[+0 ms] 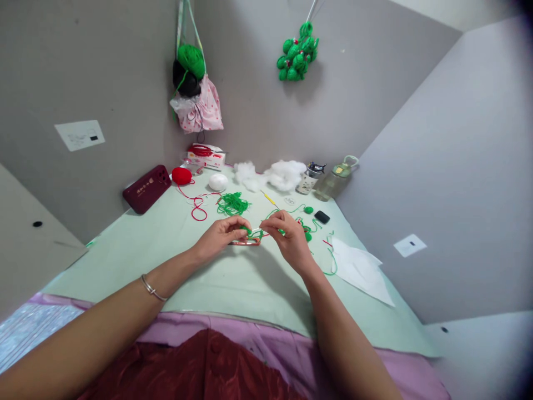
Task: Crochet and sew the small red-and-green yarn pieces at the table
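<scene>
Both my hands meet over the middle of the pale green table (125, 261). My left hand (220, 236) is closed, pinching a small green crochet piece (250, 233) at its fingertips. My right hand (287, 236) is closed too, pinching green yarn and what looks like a thin hook against the same piece. A small scissors with red handles (245, 242) lies on the table just under my fingers. A loose tangle of green yarn (232, 204) sits just beyond my left hand. A silver bangle (152, 289) is on my left wrist.
At the back lie a red yarn ball (181, 175), a white ball (218, 181), white stuffing (285, 173), two bottles (333, 180), a dark red phone case (146, 189) and a small black object (322, 216). White paper (362, 269) lies right. Green crochet balls (297, 53) and a bag (195, 100) hang on the wall.
</scene>
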Demonstrator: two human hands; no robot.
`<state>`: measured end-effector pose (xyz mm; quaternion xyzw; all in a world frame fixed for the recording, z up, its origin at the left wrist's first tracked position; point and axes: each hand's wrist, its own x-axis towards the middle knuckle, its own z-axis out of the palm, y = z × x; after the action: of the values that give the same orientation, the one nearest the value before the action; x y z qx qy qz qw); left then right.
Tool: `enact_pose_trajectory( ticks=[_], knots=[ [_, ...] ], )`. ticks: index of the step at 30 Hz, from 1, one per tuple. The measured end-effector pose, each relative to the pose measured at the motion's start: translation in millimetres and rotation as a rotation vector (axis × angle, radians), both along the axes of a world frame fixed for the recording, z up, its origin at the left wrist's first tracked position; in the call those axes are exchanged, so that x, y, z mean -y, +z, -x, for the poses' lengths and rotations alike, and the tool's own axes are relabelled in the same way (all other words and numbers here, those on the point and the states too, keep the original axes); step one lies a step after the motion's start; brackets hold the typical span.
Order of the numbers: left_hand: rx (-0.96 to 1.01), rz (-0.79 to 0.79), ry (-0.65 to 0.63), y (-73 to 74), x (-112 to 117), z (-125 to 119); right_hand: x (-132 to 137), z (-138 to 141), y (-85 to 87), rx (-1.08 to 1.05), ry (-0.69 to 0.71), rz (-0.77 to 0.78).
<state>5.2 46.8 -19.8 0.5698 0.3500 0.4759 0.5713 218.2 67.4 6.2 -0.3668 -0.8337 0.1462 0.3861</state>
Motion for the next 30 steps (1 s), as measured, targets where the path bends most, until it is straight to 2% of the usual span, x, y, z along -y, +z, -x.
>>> enact_pose_trajectory(
  ticks=[14,19,24,30],
  knots=[
    [0.054,0.014,-0.112,2.8,0,-1,2,6,-3.2,-0.040,0.088,0.088],
    [0.050,0.071,-0.079,1.9,0,-2,2,9,-5.9,-0.050,0.001,0.090],
    [0.040,0.094,-0.037,-4.5,-2,-2,9,15,-6.1,-0.177,0.068,0.240],
    [0.025,0.059,-0.054,-7.1,-4,-3,15,22,-9.9,0.016,0.069,0.034]
  ],
)
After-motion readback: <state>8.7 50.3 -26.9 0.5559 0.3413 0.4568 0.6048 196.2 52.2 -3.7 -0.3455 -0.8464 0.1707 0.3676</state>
